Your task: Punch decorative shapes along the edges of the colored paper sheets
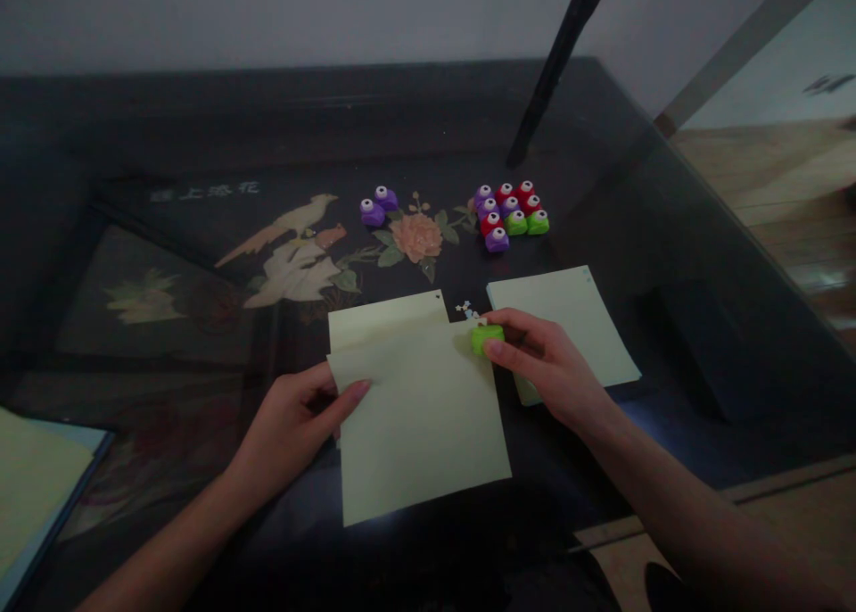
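Note:
My left hand [304, 411] is closed on the left side of a pale yellow-green sheet of paper [418, 425], thumb on top and fingers underneath. My right hand [545, 353] pinches a green craft paper punch [488, 338] at the sheet's upper right corner. Whether the corner sits inside the punch's slot I cannot tell. Partly covered by the held sheet, another pale sheet [388, 318] has a small dark mark at its corner. Tiny star-shaped paper cutouts [466, 310] lie just beyond the punch.
A stack of pale paper [568, 318] lies under and beside my right wrist. Several purple, red and green punches [510, 205] are grouped behind it; two purple punches [377, 205] stand farther left. A black pole [555, 72] rises at the back. More paper [40, 487] lies at lower left.

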Tool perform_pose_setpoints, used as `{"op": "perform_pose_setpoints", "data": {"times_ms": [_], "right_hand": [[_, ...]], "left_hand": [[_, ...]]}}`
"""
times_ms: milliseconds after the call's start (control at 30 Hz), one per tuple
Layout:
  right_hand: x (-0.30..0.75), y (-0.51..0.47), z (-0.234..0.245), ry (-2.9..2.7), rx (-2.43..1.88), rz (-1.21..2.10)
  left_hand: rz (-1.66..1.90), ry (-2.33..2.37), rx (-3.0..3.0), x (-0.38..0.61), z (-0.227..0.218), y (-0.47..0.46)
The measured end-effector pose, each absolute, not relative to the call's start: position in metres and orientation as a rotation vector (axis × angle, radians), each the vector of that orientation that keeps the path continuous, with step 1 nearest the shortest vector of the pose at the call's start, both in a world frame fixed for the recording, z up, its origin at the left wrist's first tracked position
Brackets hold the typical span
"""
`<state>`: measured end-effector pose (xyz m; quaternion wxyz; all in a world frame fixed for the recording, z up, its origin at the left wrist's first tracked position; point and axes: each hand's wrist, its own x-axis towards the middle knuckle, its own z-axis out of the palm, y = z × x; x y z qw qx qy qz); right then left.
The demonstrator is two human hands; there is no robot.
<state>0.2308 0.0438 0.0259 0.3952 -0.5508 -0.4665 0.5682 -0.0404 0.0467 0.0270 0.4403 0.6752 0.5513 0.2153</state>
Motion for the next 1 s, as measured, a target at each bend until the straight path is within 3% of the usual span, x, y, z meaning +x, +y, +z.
{"op": "perform_pose_setpoints", "data": {"times_ms": [1000], "right_hand": [[0.2266,0.0414,0.0191,-1.031,-1.318,1.363]], "left_hand": [[0.614,1.355,1.554,-0.0366,0.0241,0.0463]]}}
